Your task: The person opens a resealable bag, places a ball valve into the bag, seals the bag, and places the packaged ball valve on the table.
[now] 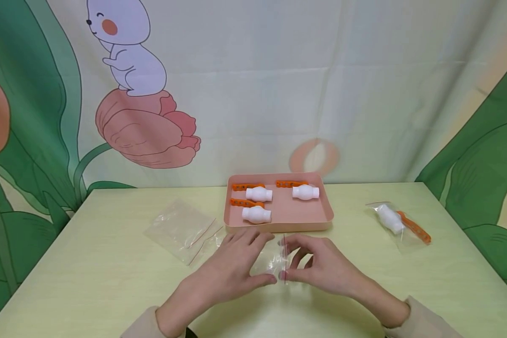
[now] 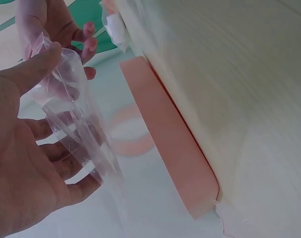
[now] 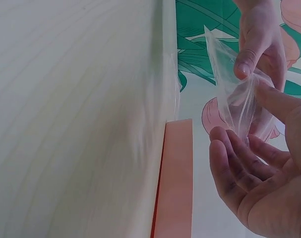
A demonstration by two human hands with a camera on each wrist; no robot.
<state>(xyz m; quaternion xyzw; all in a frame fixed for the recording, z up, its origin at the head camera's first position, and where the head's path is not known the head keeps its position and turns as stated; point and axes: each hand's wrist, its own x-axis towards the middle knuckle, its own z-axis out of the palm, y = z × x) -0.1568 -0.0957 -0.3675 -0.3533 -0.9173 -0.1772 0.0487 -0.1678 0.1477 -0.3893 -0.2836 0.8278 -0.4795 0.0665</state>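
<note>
Between my two hands, a small clear zip bag [image 1: 270, 260] with a red line along its mouth is held just in front of the pink tray. My left hand [image 1: 230, 267] holds its left side, thumb and fingers spread apart along the plastic. On the mouth side, my right hand [image 1: 321, 265] grips the bag by thumb and bent fingers. The left wrist view shows the crumpled plastic [image 2: 76, 109] lying across the left fingers. In the right wrist view the bag [image 3: 239, 99] puckers beside the right thumb, and nothing shows inside it.
Behind the hands stands a pink tray [image 1: 295, 225] with three white ribbed-ended barrel pieces [image 1: 257, 215] and orange holed strips [image 1: 247, 203]. Flat clear bags [image 1: 177, 230] lie on the left. At right, a filled bag [image 1: 390, 220] holds a white piece and an orange strip.
</note>
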